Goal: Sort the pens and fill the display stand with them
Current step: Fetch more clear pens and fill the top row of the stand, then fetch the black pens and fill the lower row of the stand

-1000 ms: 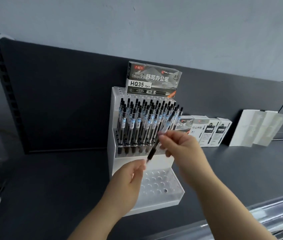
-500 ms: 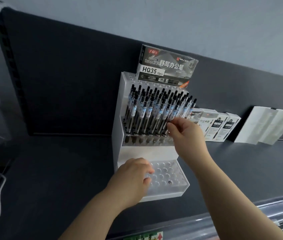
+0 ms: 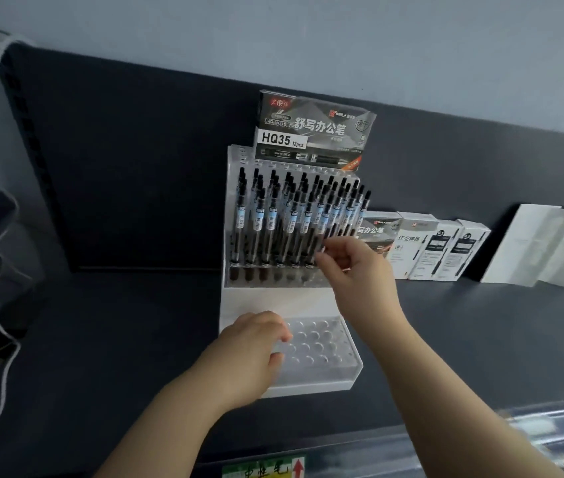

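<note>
Reaching to the right end of the front row of pens point(image 3: 290, 219), my right hand point(image 3: 353, 267) has its thumb and fingertips point(image 3: 322, 257) drawn close together at a barrel there. I cannot tell if they really pinch a pen or only touch it. My left hand point(image 3: 249, 353) lies on the lower tier point(image 3: 325, 343) with the fingers loosely bent and nothing in it that I can see. I think it steadies the display stand point(image 3: 273, 298). The two hands are apart, one at each tier.

The pens stand upright in the upper tier of the stand, which sits on the dark shelf point(image 3: 135, 339).

A pen, I judge, is light and stiff, with a smooth plastic barrel that can slip. The best place to hold it is the middle of the barrel, between thumb and two fingers, so the tip goes straight into its hole. The stand looks like light plastic and may slide if pushed.

Counting: one stand with two tiers. The upper tier has several rows, about seven or eight pens in the front one; the total is too crowded to count. I see no pen in the lower tier. One pen box point(image 3: 315, 132) stands on top at the back, four boxes point(image 3: 425, 250) stand just to the right, and two white packs point(image 3: 542, 246) lean further right.
</note>
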Demonstrator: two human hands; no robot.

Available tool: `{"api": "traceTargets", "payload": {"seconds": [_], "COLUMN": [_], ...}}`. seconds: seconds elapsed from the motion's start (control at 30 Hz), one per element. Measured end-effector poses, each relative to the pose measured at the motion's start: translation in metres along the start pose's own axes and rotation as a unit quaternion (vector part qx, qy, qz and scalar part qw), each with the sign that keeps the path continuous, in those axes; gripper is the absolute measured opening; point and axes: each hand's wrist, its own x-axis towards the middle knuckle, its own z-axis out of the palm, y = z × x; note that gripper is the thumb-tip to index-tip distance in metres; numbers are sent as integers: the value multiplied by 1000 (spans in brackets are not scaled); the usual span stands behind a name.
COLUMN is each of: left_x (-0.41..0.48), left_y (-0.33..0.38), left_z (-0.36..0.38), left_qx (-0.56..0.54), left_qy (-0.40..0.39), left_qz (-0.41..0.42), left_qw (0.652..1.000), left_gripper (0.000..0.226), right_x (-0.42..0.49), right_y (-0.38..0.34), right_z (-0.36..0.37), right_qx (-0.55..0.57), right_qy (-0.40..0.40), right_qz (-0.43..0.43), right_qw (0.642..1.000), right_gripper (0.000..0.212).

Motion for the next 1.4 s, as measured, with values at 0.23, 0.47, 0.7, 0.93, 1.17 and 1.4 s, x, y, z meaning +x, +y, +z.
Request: {"api": "traceTargets", "payload": {"seconds": [0.23, 0.47, 0.7, 0.93, 1.17, 1.4], "left_x": [21, 65, 111, 171, 263, 374], "left_y": [84, 208, 332, 424, 495, 571], "left_z": [21, 108, 192, 243, 307, 385], "left_qx": [69, 111, 120, 120, 135, 126], "left_qy": [44, -22, -58, -72, -103, -146], "left_qz": [1, 29, 60, 88, 99, 94], "left_qw": [997, 993, 989, 986, 980, 977], "left_gripper": [42, 49, 54, 71, 73, 72], "right_x": [-41, -84, -115, -118, -77, -26], "right_y": [72, 176, 267, 339, 431, 543], "right_z": [-66, -188, -319, -414, -494, -577], "right_qx": [-122, -237, -286, -318, -359, -377], "right_qy": [-111, -159, -151, -126, -122, -139], "right_qz": [-16, 31, 68, 121, 140, 167], "right_qw": [986, 958, 944, 932, 915, 900], "right_gripper": [45, 62, 65, 67, 68, 68]}}
